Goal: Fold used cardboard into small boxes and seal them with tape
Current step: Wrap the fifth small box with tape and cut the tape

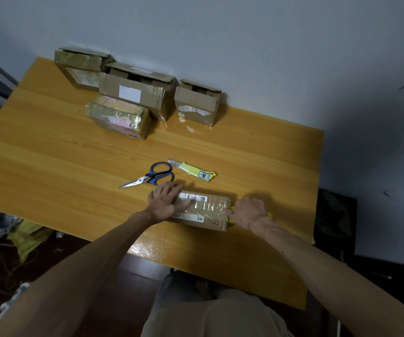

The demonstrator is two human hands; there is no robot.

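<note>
A small flat cardboard box (208,210) with white labels and clear tape across its top lies near the front of the wooden table (74,152). My left hand (165,201) lies on the box's left end, fingers spread and pressing down. My right hand (247,212) sits at the box's right end and grips a yellow object (270,215), mostly hidden under the palm; a yellow tip shows beside the box's edge.
Blue-handled scissors (151,177) and a yellow utility knife (193,170) lie just behind the box. Several cardboard boxes (135,93) stand along the wall at the back, one wrapped in shiny tape (120,116). Clutter covers the floor to the left.
</note>
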